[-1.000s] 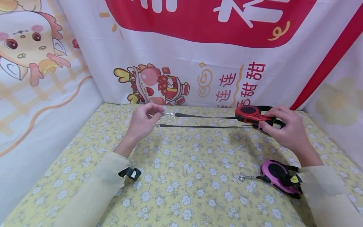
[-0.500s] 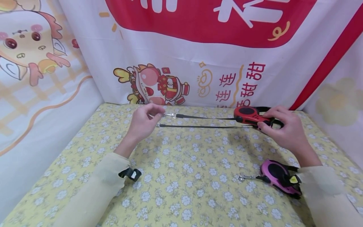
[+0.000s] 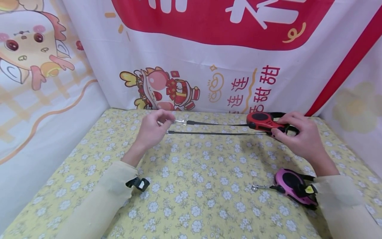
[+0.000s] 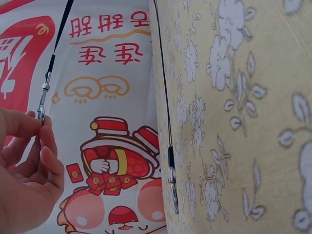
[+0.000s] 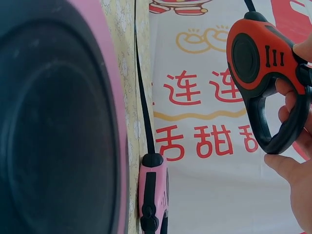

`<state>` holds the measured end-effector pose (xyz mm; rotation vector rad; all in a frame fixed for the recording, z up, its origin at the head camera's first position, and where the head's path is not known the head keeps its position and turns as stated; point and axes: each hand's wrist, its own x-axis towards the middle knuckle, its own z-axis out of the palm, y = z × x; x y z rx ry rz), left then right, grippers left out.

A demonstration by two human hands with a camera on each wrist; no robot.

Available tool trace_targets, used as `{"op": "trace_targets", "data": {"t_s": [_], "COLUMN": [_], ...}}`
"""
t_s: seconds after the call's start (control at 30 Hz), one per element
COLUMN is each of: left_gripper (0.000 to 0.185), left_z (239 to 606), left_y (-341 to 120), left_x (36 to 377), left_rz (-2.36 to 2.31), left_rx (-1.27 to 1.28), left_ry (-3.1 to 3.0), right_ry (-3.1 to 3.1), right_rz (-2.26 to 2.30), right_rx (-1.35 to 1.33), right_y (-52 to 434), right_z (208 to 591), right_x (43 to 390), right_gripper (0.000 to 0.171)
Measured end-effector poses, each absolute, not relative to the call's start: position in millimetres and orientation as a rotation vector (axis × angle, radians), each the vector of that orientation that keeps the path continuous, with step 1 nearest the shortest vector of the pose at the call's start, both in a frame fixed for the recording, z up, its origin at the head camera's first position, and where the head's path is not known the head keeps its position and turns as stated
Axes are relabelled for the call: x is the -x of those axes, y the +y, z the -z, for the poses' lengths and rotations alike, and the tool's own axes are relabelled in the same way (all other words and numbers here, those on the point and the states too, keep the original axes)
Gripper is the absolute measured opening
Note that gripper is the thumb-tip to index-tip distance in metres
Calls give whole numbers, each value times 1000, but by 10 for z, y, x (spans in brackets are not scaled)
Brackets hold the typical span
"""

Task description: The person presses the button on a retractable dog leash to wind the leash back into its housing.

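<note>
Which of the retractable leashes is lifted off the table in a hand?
The red leash: the right hand holds its handle in the air. The two pink leashes lie on the tablecloth.

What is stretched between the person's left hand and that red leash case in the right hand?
A thin black cord runs taut from the metal clip pinched by the left hand to the red leash case held by the right hand, clearest in the head view.
</note>
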<state>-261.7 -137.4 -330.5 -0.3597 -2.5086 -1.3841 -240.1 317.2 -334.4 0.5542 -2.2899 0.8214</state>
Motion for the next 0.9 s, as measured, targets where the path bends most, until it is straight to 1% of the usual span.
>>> {"op": "trace_targets", "data": {"t_s": [0.43,0.9], "left_gripper": [12,15], "left_z": [3298,3303], "left_y": [-1361,-1357], "left_x": [2607,2606], "left_rz": [1381,1365], "left_rx": [376,363], "left_ry": [-2510,-2525], "right_ry": [-2271,-2232], "right_rz": [-820,-812], "right_rx": [-578,-674], "right_y": [3166,3141], "right_z": [3344,3350], "right_x": [2411,2433], "right_gripper": [21,20]}}
